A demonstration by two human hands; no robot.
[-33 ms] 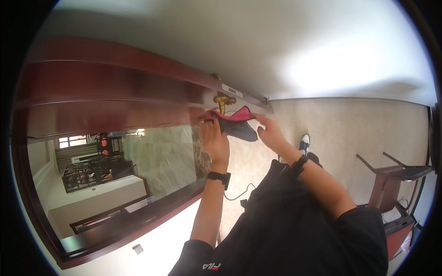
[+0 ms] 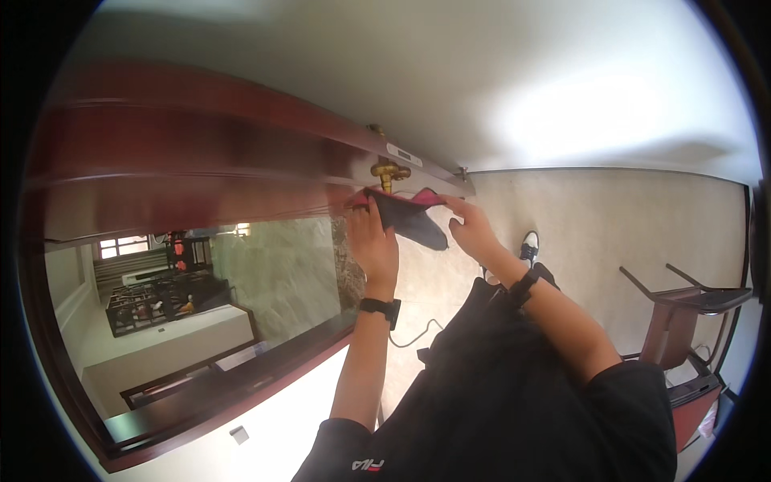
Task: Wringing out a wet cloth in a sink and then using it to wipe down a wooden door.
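Nothing shifted, both hands (left hand (image 2: 374,241), right hand (image 2: 474,233)) still holding cloth (image 2: 409,217)

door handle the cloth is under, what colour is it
The door handle is brass gold, seen in the head view, just above the pink and dark cloth.

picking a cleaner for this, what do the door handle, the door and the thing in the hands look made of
Door handle: looks like polished brass, yellow and shiny. Door: seemingly red-brown wood with a glossy varnish, showing soft reflections. Cloth, held by left hand and right hand: soft fabric, dark with a pink edge, draping limply.
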